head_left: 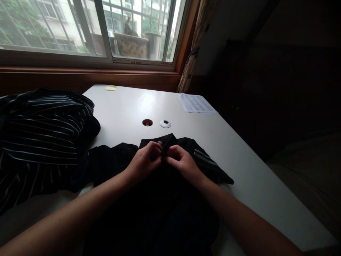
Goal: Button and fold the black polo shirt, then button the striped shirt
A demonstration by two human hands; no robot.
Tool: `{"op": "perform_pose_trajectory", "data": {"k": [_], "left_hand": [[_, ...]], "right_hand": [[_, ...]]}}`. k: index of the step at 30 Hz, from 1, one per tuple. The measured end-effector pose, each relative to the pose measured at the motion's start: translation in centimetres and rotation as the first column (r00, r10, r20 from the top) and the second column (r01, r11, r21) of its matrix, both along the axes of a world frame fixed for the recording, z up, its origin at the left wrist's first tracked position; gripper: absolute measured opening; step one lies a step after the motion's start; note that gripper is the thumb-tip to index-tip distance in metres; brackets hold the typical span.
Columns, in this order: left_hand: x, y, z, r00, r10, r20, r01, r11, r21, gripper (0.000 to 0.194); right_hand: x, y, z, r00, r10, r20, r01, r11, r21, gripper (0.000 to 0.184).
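A black garment lies spread on the white table right in front of me. My left hand and my right hand meet at its top edge, fingers curled and pinching the dark fabric between them. A small pale tab shows at my left fingertips. A grey stripe runs along the garment's right side.
A pile of black, white-striped clothing covers the table's left side. A round cable hole and its loose cap sit behind the garment. A printed sheet and a yellow sticky note lie near the window.
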State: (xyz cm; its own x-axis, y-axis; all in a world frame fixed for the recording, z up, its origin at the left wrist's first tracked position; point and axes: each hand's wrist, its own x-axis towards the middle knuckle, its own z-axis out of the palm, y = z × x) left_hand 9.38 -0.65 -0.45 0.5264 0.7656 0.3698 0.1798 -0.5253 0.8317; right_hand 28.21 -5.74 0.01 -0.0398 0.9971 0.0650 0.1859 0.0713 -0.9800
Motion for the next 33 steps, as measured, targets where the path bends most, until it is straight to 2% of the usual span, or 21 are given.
{"op": "perform_pose_trajectory", "data": {"k": [5, 10, 16, 20, 25, 29, 33], "left_hand": [[0.0, 0.0, 0.1, 0.998, 0.055, -0.033, -0.054, 0.998, 0.033, 0.021], [-0.2, 0.2, 0.0, 0.999, 0.044, -0.021, -0.045, 0.997, -0.058, 0.018], [-0.5, 0.8, 0.2, 0.990, -0.068, 0.126, 0.093, 0.974, -0.207, 0.020], [-0.6, 1.1, 0.3, 0.976, -0.099, 0.193, 0.153, 0.945, -0.289, 0.022], [-0.6, 1.5, 0.1, 0.967, -0.087, 0.238, 0.172, 0.917, -0.360, 0.025], [-0.8, 1.7, 0.1, 0.964, -0.090, 0.251, 0.193, 0.886, -0.422, 0.027], [-0.7, 1.8, 0.1, 0.963, -0.100, 0.249, 0.204, 0.875, -0.439, 0.028]], "right_hand": [[0.0, -0.1, -0.1, 0.999, 0.010, 0.033, -0.011, 0.999, 0.033, 0.020], [0.2, -0.1, -0.2, 0.998, 0.047, 0.035, -0.048, 0.998, 0.051, 0.020], [0.4, 0.0, -0.3, 0.998, 0.068, -0.003, -0.068, 0.997, 0.027, 0.021], [0.3, 0.0, -0.2, 0.997, 0.076, -0.005, -0.075, 0.996, 0.054, 0.020], [0.3, -0.3, 0.0, 0.994, 0.060, 0.096, -0.073, 0.988, 0.139, 0.022], [0.4, -0.3, 0.1, 0.979, 0.035, 0.203, -0.079, 0.974, 0.212, 0.019], [0.5, -0.2, 0.0, 0.969, 0.050, 0.240, -0.110, 0.964, 0.243, 0.015]]}}
